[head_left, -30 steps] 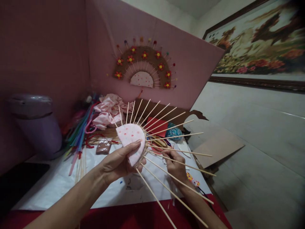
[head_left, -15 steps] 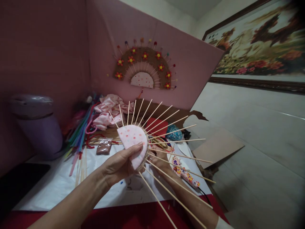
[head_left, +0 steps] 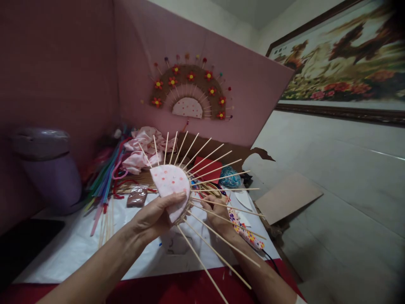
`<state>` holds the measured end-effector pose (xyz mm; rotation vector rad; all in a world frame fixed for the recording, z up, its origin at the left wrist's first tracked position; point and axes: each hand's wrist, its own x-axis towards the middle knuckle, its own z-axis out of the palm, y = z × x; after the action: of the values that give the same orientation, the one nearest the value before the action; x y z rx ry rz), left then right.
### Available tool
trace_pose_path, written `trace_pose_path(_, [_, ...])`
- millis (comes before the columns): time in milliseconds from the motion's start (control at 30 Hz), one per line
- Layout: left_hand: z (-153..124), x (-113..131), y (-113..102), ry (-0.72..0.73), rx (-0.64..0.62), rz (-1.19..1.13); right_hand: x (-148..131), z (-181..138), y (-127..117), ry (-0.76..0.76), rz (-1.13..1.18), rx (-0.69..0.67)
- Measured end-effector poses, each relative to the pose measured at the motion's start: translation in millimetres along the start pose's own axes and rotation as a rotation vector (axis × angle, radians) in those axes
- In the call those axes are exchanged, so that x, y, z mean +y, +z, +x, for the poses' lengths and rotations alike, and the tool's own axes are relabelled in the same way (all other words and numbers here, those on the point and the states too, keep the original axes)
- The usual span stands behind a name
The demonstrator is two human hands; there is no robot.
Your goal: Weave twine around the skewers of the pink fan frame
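In my left hand (head_left: 155,217) is a half-circle fan piece (head_left: 171,183) covered in pale pink fabric with red dots. My thumb presses on its front face, while the other fingers go behind it. Thin wooden sticks (head_left: 205,166) spread like rays from its curved edge. My right hand (head_left: 218,215) is behind the lower right sticks, its fingers curled together; whatever is between them is hidden. Just beyond those fingers lies something with gold-coloured loops (head_left: 211,189), partly covered by sticks. A flower-patterned glue gun (head_left: 248,237) lies beside my right wrist.
A finished half-round decoration (head_left: 191,90) hangs on the pink board. Crumpled pink fabric (head_left: 139,145), coloured pipe cleaners (head_left: 106,179), a brown packet (head_left: 137,196), blue yarn (head_left: 230,176) and red sheet (head_left: 207,169) lie across the table. A purple container (head_left: 52,177) stands left.
My left hand and the fan piece have shifted slightly left. My right hand has come away from the piece's edge, moving a little to the right.
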<state>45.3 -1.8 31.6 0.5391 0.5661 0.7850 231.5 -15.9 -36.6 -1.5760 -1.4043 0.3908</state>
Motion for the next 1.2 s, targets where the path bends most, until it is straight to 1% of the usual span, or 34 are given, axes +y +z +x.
trace_pose_path(133, [3, 4, 0, 0.053, 0.098, -0.021, 5, -3, -11, -0.007, -0.073, 0.012])
trace_pose_path(200, [4, 5, -1, 0.048, 0.107, -0.015, 6, -5, -15, -0.01, -0.089, 0.013])
trace_pose_path(367, [5, 0, -6, 0.013, -0.035, 0.017, 5, -5, -19, -0.026, -0.094, 0.03])
trace_pose_path(533, [1, -2, -6, -0.048, -0.107, 0.043, 1, 1, -17, -0.029, -0.106, 0.038])
trace_pose_path(600, [-1, -2, -4, -0.064, -0.143, 0.052, -2, 3, -15, -0.053, -0.108, 0.043])
trace_pose_path(667, [-1, -2, -3, -0.058, -0.151, 0.041, -5, 5, -13, -0.09, -0.118, 0.036])
trace_pose_path(800, [-1, 0, -3, -0.035, -0.099, 0.025, -6, 7, -14, -0.11, -0.145, 0.05])
trace_pose_path(900, [0, 3, -4, 0.012, -0.038, 0.027, -4, 4, -22, -0.105, -0.13, 0.079])
trace_pose_path(1033, [4, 7, -5, 0.075, 0.061, 0.032, -6, -6, -41, -0.07, -0.086, 0.199])
trace_pose_path(1100, [6, 9, -6, 0.09, 0.089, 0.03, -10, -13, -51, -0.117, -0.034, 0.261])
trace_pose_path(1200, [8, 9, -8, 0.097, 0.109, 0.034, -15, -26, -66, -0.292, 0.009, 0.312])
